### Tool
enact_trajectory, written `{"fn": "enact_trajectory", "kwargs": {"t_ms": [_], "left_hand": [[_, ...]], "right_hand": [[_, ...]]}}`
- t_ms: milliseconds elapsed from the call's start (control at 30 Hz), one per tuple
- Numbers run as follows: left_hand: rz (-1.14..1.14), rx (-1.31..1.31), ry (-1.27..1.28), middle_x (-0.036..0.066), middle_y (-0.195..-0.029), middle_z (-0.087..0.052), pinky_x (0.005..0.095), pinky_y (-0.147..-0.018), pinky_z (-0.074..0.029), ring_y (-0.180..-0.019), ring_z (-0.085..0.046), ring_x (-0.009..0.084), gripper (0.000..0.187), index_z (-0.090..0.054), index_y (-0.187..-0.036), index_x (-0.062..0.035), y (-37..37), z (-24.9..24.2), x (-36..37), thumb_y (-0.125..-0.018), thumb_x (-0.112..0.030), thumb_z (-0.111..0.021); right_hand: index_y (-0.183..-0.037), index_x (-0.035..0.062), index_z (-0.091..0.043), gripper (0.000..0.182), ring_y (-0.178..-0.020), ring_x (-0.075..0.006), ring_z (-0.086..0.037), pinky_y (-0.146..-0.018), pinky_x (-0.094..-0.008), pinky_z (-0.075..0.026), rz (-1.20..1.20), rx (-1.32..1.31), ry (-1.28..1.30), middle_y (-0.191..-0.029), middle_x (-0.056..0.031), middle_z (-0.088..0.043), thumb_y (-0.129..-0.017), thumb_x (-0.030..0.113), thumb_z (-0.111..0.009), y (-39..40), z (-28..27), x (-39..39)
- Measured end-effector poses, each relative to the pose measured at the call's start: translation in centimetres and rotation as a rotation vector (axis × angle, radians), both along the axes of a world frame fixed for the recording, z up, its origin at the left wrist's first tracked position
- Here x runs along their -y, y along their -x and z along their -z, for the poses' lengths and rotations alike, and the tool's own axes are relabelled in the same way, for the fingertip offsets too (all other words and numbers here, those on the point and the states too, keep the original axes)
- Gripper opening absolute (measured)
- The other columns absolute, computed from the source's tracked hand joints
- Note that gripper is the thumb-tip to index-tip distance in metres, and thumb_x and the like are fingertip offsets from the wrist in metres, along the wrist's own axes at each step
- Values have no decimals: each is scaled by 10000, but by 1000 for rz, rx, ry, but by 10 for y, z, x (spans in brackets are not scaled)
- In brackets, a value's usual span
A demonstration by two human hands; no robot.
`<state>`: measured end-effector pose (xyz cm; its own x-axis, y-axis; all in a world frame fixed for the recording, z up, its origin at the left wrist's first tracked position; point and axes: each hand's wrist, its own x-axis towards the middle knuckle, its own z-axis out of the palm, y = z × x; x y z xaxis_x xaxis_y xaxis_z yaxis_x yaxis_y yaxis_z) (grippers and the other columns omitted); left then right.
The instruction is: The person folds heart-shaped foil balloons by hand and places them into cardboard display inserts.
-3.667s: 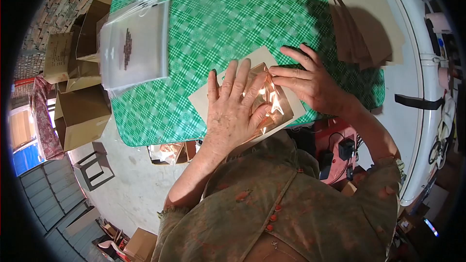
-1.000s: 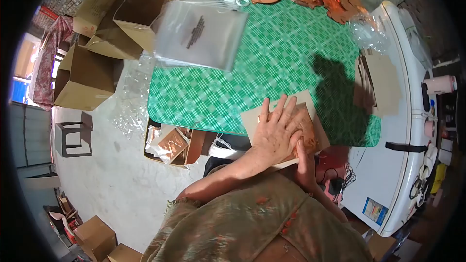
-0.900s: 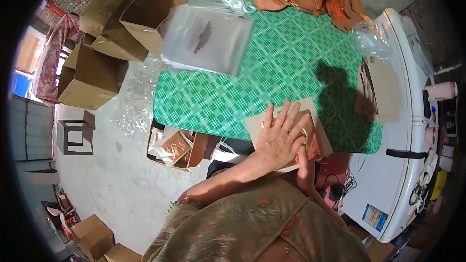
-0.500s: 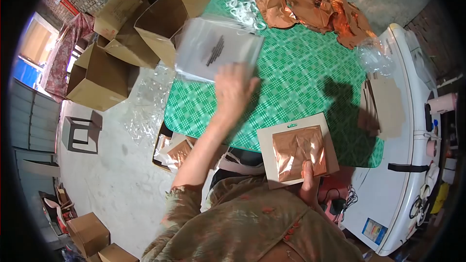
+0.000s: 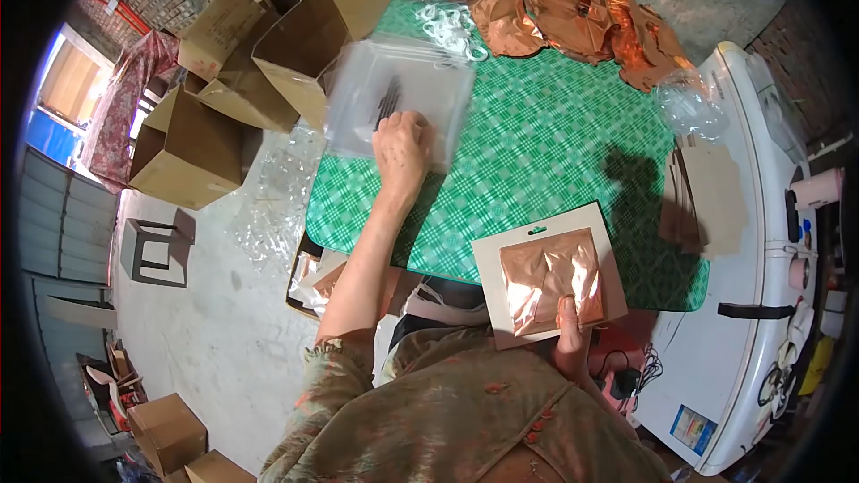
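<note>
My right hand [image 5: 570, 340] has the backing card [image 5: 490, 261] gripped low, thumb on the copper-coloured foil square [image 5: 548, 270], all of it over the near edge of the table [image 5: 546, 152], towards the right corner. My left hand [image 5: 403, 141] is at the clear plastic bags [image 5: 362, 107] along the left edge, fingers curled; whether they pinch anything, I can't tell. Here's the worry: those thin sheets could cling, so two might lift together, or a drag leftwards could spill the pile towards the open carton [image 5: 291, 80]. Over on my right, one thumb carries the hold: press harder and that wrinkled foil might crease or tear; slacken, and the card could tip off the near edge.
</note>
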<state>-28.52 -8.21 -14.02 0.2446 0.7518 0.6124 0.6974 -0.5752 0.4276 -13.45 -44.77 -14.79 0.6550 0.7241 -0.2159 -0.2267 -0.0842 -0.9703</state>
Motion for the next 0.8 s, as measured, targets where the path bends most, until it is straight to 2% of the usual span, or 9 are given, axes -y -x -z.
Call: {"fn": "enact_trajectory", "kwargs": {"t_ms": [167, 267, 333, 400, 467, 633, 667, 733, 800], "left_hand": [[43, 44, 84, 160, -798, -677, 475, -743, -515, -778, -651, 370, 125, -717, -874, -7, 5, -1, -5, -857, -124, -759], [155, 35, 70, 178, -804, -682, 476, -750, -523, -787, -662, 383, 112, -714, -883, 4, 5, -15, 7, -867, -102, -745], [290, 0, 135, 184, -819, -681, 475, -753, -523, -804, -665, 388, 97, -703, -901, 4, 2, -38, 42, -869, -78, -744], [365, -53, 86, 183, -843, -684, 477, -757, -521, -817, -663, 392, 100, -688, -928, -4, -9, -43, 73, -868, -55, -750], [468, -53, 92, 163, -871, -675, 474, -760, -513, -847, -650, 387, 155, -660, -967, -19, -20, -38, 99, -861, -38, -771], [602, -13, 151, 143, -863, -625, 463, -759, -511, -863, -616, 369, 154, -644, -970, -20, -49, -28, 139, -885, -61, -766], [621, 11, 176, 146, -869, -622, 465, -760, -512, -861, -614, 372, 154, -640, -971, -20, -52, -26, 145, -889, -62, -763], [640, 38, 214, 152, -880, -617, 468, -764, -513, -861, -610, 378, 154, -633, -971, -21, -56, -23, 154, -894, -62, -759], [638, 45, 244, 158, -891, -612, 471, -769, -513, -863, -607, 384, 155, -625, -970, -23, -57, -19, 159, -898, -62, -756]], "right_hand": [[-985, 74, -571, 208, -763, -83, -376, -678, -268, -322, 41, 25, -43, -863, 48, -438, -1119, 209, -487, -3, 5, 3], [-1032, 56, -571, 201, -781, -87, -402, -689, -286, -356, -3, 70, 28, -881, 33, -463, -1125, 212, -486, -7, -30, 0], [-1063, 40, -559, 211, -805, -94, -437, -708, -301, -396, -45, 440, 50, -900, 22, -484, -1133, 220, -472, -26, -7, 14], [-1170, -12, -551, 193, -848, -171, -527, -766, -331, -471, 101, 97, 58, -944, -58, -551, -1123, 159, -474, -37, 19, 24], [-1303, -32, -535, 264, -929, -182, -584, -803, -327, -507, 108, 198, -13, -1095, -98, -593, -1104, 141, -510, -39, 6, 23], [-1273, -46, -597, 351, -806, -162, -686, -576, -304, -569, 18, 14, 32, -1061, -114, -662, -1121, 250, -486, -49, -27, 18], [-1371, -36, -550, 404, -782, -145, -692, -511, -278, -563, 1, -175, 62, -1078, -108, -670, -1115, 273, -506, -53, -22, 18], [-1445, -16, -481, 441, -771, -153, -686, -520, -275, -561, -27, -22, 173, -1109, -101, -656, -1112, 272, -511, -40, -35, 16], [-1425, 20, -493, 483, -1003, -80, -619, -799, -246, -492, -37, 79, 77, -1100, -37, -642, -1090, 363, -546, -35, -16, 19]]}}
